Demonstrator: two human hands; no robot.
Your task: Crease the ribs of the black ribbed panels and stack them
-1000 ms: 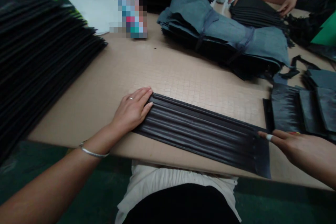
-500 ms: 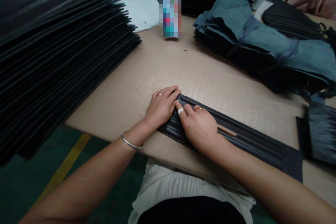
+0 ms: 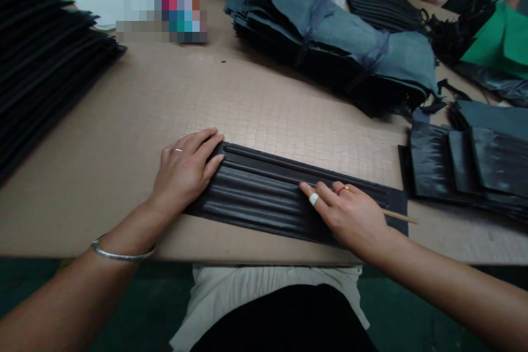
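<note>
Panel [image 3: 256, 192]: one, black, ribbed, lying flat on the counter [image 3: 103, 137], near its 6 o'clock edge.

Left hand [image 3: 183, 170]: fingers together and flattened over the panel's 9 o'clock end, thumb slightly apart; pinching nothing that shows.

Right hand [image 3: 350, 212]: forefinger extended onto the ribs, remaining fingers curled round a stick [image 3: 400, 215] (its working tip is hidden beneath the hand), whose tail juts toward 4 o'clock.

Risks, as judged: slewing of the panel, should the left hand ease while the right pushes or drags; a scored or creased face, should the stick's tip dig in at a steep angle or slip off a rib; a snagged corner, should the panel slide toward the pile [image 3: 437, 165] just beside its 3 o'clock end.

Orientation: long axis running from between 9 and 10 o'clock to between 3 and 4; ribs parallel to that axis; ribbed face up; plain flat margin at the 3 o'clock end.
</note>
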